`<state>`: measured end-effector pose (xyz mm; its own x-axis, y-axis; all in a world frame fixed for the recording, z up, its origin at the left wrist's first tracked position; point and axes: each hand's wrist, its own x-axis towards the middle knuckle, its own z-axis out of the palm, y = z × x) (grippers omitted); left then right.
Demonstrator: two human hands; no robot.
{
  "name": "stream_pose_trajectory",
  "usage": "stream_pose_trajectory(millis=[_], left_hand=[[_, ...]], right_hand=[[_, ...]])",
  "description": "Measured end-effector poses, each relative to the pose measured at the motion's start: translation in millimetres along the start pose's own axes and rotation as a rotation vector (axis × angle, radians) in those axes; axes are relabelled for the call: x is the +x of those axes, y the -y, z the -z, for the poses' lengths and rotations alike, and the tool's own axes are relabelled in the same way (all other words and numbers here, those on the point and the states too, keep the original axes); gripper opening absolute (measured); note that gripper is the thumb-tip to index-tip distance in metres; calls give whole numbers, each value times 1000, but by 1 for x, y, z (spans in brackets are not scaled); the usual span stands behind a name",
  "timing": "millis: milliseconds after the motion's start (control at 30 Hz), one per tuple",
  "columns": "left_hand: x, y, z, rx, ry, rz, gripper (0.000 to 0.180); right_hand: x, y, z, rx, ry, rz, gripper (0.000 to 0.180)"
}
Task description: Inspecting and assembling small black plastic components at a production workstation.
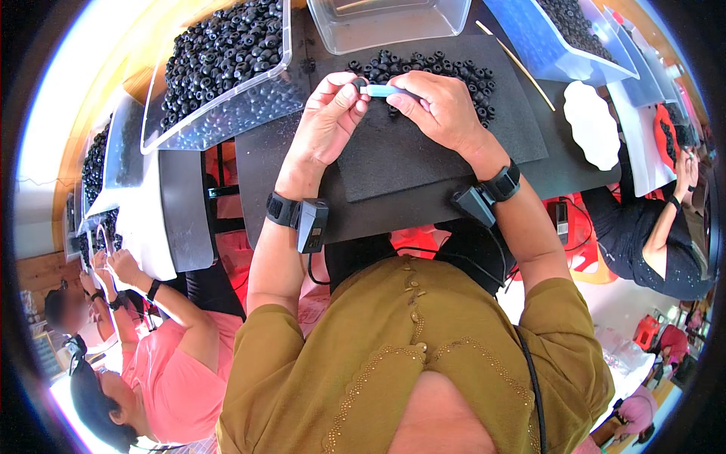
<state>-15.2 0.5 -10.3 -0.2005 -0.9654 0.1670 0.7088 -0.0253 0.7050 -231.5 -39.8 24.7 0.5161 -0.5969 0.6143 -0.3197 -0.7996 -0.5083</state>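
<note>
Both of my hands meet above a dark foam mat (446,163) on the table. Pinched between the fingertips of my left hand (331,121) is a small black ring-shaped part (359,82). My right hand (439,110) grips a slim tool with a light blue handle (381,91), its pale tip against or very close to that part. What kind of tip it is, I cannot make out. Just beyond my hands, a loose pile of similar black parts (473,79) lies on the mat, partly hidden by my right hand.
A clear bin (219,121) full of black parts stands at the left, another clear bin (389,30) at the back. A thin stick (518,66) and a white scalloped tray (591,125) lie to the right, near a further bin (590,66). People work on both sides.
</note>
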Motion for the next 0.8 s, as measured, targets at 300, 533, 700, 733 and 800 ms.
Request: stream_pose_trajectory(millis=[300,533,700,733,800], left_hand=[[-1,-2,-5,-8,-23,-4,17],[-1,-2,-7,1,-32,-12,15],[-1,-1,-2,5,-19,-15,12],[-1,-1,-1,-3,-6,-14,11],[-1,-1,-1,-11,7,-12,11]], right_hand=[[0,-2,-4,-16,-47,28,23],[-1,0,-1,-31,2,12,21],[0,1,0,-25,5,9,20],[0,0,-1,-25,1,17,20],[0,-1,-1,-26,-2,24,20]])
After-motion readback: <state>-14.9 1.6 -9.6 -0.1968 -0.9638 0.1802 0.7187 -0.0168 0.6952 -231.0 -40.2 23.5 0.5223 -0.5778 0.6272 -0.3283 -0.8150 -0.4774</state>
